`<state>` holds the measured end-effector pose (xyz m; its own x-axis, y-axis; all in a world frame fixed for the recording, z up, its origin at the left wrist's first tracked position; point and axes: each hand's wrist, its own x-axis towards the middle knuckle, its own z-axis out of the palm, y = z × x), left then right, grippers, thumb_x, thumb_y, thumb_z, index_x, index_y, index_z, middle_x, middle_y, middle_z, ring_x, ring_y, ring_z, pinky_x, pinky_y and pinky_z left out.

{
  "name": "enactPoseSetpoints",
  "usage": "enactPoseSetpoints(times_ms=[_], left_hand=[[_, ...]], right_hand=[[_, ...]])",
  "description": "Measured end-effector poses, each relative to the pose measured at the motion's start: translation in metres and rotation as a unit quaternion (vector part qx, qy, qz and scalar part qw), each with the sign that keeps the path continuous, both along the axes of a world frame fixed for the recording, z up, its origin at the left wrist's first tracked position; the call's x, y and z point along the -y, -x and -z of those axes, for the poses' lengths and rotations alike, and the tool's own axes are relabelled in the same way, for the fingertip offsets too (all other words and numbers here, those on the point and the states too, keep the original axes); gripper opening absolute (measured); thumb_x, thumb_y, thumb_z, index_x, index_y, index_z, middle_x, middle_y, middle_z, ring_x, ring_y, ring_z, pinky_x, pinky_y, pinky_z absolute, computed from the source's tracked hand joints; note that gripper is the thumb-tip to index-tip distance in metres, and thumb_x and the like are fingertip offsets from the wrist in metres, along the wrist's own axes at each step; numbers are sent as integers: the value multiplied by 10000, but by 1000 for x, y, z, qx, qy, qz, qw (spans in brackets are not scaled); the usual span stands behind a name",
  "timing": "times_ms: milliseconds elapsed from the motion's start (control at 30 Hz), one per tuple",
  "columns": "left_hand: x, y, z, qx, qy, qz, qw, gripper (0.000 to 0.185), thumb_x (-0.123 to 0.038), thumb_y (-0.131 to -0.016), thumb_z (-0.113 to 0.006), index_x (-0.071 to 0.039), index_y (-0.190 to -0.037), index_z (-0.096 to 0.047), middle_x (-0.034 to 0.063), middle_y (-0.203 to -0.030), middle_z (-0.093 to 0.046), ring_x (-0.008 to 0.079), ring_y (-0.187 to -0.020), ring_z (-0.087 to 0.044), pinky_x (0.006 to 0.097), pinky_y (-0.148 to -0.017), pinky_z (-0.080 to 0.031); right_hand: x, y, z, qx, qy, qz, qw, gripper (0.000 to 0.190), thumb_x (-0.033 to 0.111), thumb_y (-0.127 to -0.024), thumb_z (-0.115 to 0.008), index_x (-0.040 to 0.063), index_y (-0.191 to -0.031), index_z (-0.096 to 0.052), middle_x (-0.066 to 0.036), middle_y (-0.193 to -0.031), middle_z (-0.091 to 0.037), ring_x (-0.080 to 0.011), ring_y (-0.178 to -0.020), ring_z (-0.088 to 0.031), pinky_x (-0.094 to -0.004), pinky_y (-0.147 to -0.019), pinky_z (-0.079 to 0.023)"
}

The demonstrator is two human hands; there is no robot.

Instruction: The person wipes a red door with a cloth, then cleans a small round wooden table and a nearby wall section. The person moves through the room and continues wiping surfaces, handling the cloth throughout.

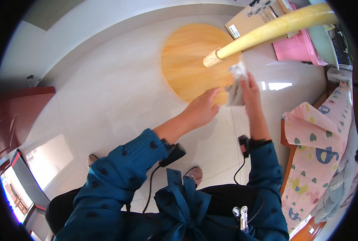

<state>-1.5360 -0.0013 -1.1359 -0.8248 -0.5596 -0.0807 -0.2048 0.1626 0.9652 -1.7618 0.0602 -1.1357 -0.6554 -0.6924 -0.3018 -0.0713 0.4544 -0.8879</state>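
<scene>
A round wooden base (185, 57) lies on the tiled floor before me. From it rises a wooden pole (266, 28), its lower end a short, paler wooden sleeve (212, 58); the upper end leans out of view at the upper right. My right hand (252, 92) grips a crumpled grey and white cloth or packet (236, 90), blurred, over the near right edge of the base. To its left, my left hand (203, 108) holds nothing, its thumb and fingers apart and pointing towards the grey and white thing without plainly touching it.
Behind the base stand a cardboard box (251, 22) and a pink plastic tub (293, 48). On the right is a bed with a pink elephant-print sheet (311, 150). A dark red cabinet (22, 111) stands left. Cables hang from devices on both wrists.
</scene>
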Motion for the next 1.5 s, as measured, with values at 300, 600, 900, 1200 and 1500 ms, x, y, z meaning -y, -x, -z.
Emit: enactPoseSetpoints(times_ms=[300, 600, 900, 1200, 1500], left_hand=[[-12, -127, 32, 245, -248, -70, 935, 339, -148, -1007, -479, -17, -1314, -535, 140, -1042, -712, 196, -930, -695, 335, -796, -533], [-29, -134, 58, 175, -220, -92, 955, 303, -129, -959, -489, -13, -1212, -606, 141, -898, -713, 265, -832, -681, 375, -781, -536], [-30, -140, 50, 185, -152, -76, 968, 290, -139, -996, -454, 5, -1200, -601, 134, -908, -715, 198, -817, -679, 331, -768, -536], [-34, -141, 39, 196, -225, -66, 952, 287, -153, -988, -477, -47, -1219, -609, 99, -914, -710, 209, -839, -667, 348, -771, -530], [-30, -124, 23, 115, -153, -43, 981, 270, -120, -989, -470, -8, -1192, -607, 97, -848, -696, 193, -787, -661, 326, -759, -527]], right_hand=[[133, 78, -47, 166, -65, -187, 966, 381, 344, -992, -613, 13, -1178, -640, -86, -925, -709, -153, -781, -696, -312, -699, -592], [188, 69, -31, -163, -283, -405, 854, 610, 511, -945, -639, 27, -1316, -623, -83, -1144, -695, -148, -972, -635, -278, -868, -508], [88, 72, -8, -238, -216, -394, 861, 346, 336, -982, -580, 15, -1083, -660, -182, -954, -696, -248, -884, -644, -374, -840, -503], [77, 38, -21, 64, 32, 34, 997, 434, 383, -1021, -484, -3, -1135, -642, -144, -951, -680, -213, -862, -650, -368, -817, -508], [78, -62, 47, -10, -35, -22, 999, 465, 394, -1025, -383, -8, -1019, -618, -270, -1029, -681, -443, -948, -656, -502, -809, -516]])
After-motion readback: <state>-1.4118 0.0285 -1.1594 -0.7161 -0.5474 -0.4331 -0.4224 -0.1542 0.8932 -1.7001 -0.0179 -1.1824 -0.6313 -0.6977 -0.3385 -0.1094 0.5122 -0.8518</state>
